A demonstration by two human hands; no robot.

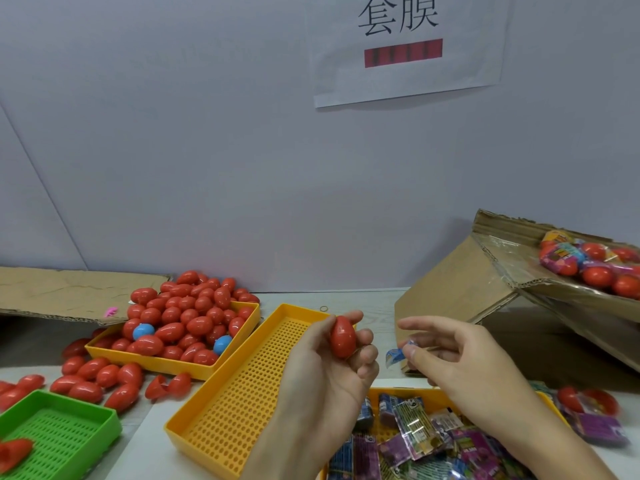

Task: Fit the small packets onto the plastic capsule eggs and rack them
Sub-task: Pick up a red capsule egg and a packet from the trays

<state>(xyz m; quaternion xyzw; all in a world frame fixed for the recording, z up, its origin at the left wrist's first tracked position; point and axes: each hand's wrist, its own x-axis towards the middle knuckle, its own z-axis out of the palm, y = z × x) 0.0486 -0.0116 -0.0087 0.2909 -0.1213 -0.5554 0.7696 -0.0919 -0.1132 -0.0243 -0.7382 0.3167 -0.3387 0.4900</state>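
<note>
Head view: the left hand (325, 362) held a red egg (343, 337) upright in curled fingers, just above the right edge of the empty yellow tray (242, 386). The right hand (460, 362) was just right of the egg, apart from it, pinching a small blue packet (398, 355) between thumb and fingers. Left of the empty tray, touching its far corner, a second yellow tray (145, 358) was heaped with red eggs (187, 317) and two blue ones (143, 331); more red eggs lay loose on the worktop (367, 306) beside it. A green tray (62, 431) sat further left and nearer. Right of the empty tray, under the hands, a third yellow tray (429, 396) held mixed packets (415, 434). Further right stood a tilted cardboard box (467, 271) with wrapped eggs (588, 265).
</note>
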